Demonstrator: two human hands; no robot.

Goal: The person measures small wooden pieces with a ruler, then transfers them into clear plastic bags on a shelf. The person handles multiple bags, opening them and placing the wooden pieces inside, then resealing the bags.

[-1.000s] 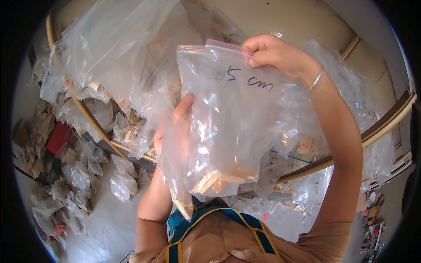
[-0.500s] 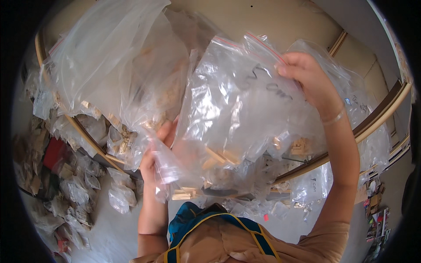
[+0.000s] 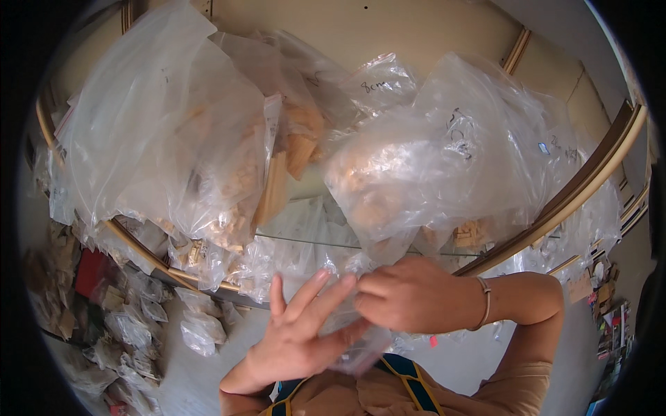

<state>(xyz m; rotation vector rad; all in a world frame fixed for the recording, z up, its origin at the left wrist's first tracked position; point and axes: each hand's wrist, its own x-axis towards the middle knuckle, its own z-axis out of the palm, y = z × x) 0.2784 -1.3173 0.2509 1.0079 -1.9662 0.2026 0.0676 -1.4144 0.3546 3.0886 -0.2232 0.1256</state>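
Low in front of my body, a crumpled clear zip bag [image 3: 350, 343] is partly hidden by my hands. My left hand [image 3: 309, 326] lies over it with its fingers spread. My right hand [image 3: 409, 295] has its fingers curled on the bag, just right of the left fingertips. Above them on a glass shelf [image 3: 305, 230] lie big clear plastic bags [image 3: 139, 132] of pale wooden pieces, with loose-looking wooden slats [image 3: 274, 191] in the middle. More bulky bags [image 3: 451, 152] lie to the right, several with handwriting.
A curved wooden rail [image 3: 583, 180] runs along the shelves at the right, another at the left. On the lower left, bags [image 3: 201, 326] and a red box [image 3: 94, 270] sit on the floor. Cardboard boxes [image 3: 603, 284] are piled at the far right.
Both hands have dropped toward my body. The marked bag held up high is now out of the way or hidden, uncovering the shelf's bags; my left fingers have spread.
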